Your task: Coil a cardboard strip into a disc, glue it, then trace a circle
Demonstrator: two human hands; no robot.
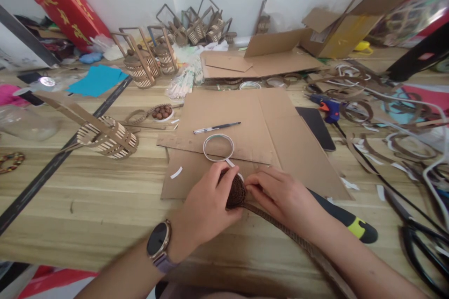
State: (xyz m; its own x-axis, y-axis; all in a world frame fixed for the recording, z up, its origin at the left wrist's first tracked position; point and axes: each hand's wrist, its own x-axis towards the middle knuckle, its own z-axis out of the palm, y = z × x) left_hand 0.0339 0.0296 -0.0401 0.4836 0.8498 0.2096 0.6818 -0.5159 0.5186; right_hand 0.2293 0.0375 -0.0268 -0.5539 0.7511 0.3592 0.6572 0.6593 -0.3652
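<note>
My left hand (210, 196) grips a tightly wound coil of brown corrugated cardboard (236, 190) between thumb and fingers. From the coil's lower edge a long corrugated strip (280, 229) trails to the lower right, passing beneath my right forearm. A roll of white tape (204, 148) lies just beyond the coil, and a short length of its tape reaches to the coil's upper right edge. There the fingertips of my right hand (277, 191) are pinched together at the tape's end. My fingers partly cover the coil and that tape end.
Under my hands lies a flat cardboard sheet (238, 107) with a pen (217, 128) on it. A small cardboard basket (119, 138) stands left. To the right are a utility knife (351, 222), scissors (410, 229), a glue gun (326, 107) and loose cardboard strips. More baskets stand behind.
</note>
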